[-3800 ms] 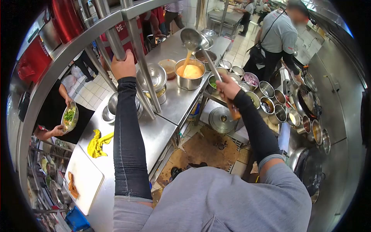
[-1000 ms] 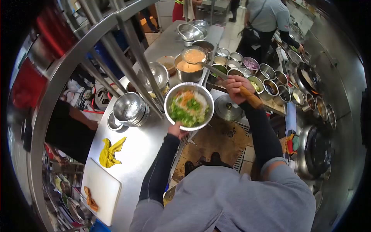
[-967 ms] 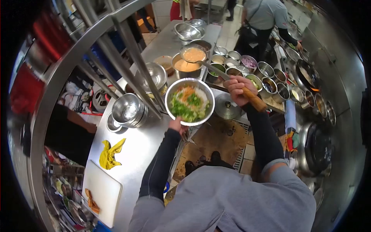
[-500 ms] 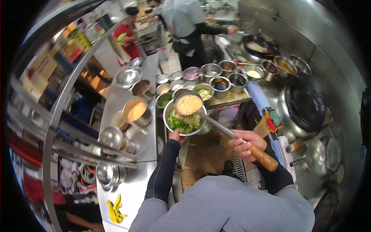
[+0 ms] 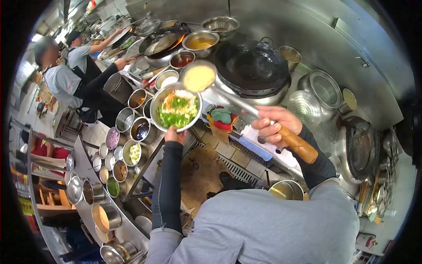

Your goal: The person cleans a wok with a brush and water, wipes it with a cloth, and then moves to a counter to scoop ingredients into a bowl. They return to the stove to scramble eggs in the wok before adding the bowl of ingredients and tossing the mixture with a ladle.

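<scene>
My left hand [image 5: 175, 134] grips the near rim of a steel bowl [image 5: 154, 122], thumb over the edge. Chopped greens [image 5: 171, 119], with pale and orange bits, fill that bowl. In my right hand [image 5: 278, 124] is a ladle [image 5: 235, 100], its fingers wrapped round the wooden handle. The ladle's cup holds a pale yellow liquid [image 5: 199, 78] and hangs level just beyond the bowl's upper right edge. Past the ladle a large black wok [image 5: 249, 64] sits on the range.
Several steel pots of ingredients, one with red onion [image 5: 114, 138], line the counter at left. A perforated strainer [image 5: 304, 108] lies right of the wok. Two co-workers [image 5: 66, 86] stand at far left by a flaming wok [image 5: 165, 46]. A pot [image 5: 288, 190] stands near my right side.
My view and body have turned right toward the range. The bowl and ladle came along, moving from above the ingredient counter to beside the wok. Both hands keep their hold.
</scene>
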A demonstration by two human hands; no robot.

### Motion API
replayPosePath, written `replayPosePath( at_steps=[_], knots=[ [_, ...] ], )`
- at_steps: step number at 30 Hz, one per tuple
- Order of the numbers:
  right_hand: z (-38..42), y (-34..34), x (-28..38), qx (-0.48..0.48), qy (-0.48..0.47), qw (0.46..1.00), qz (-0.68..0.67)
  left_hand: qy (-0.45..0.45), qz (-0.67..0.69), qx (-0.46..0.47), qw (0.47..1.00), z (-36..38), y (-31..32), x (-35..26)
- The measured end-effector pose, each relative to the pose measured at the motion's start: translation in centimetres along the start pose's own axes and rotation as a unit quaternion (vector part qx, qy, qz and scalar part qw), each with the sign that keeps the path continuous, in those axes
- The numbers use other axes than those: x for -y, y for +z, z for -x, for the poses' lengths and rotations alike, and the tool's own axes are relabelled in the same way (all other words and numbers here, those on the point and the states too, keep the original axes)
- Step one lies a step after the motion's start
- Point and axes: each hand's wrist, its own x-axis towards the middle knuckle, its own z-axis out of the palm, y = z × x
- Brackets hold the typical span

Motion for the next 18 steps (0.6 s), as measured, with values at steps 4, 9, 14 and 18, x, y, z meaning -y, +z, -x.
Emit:
replayPosePath(
  at_steps=[4, 9, 14, 18],
  knots=[
    [0.3, -3.2, 4.7, -0.015, -0.091, 0.996, 0.012, -0.015, -0.026, 0.031, 0.999, -3.1, 6.5, -3.1],
    [-2.1, -11.8, 10.1, -0.088, -0.153, 0.984, 0.019, 0.031, 0.047, 0.101, 0.993, -0.1, 12.0, -7.5],
    [-4.8, -17.4, 13.6, -0.266, -0.206, 0.918, 0.210, 0.034, 0.036, 0.125, 0.991, 2.2, 10.4, -11.1],
    [-5.2, -20.6, 14.3, -0.366, -0.226, 0.813, 0.392, 0.027, -0.008, 0.078, 0.997, 4.6, 4.7, -10.9]
  ],
)
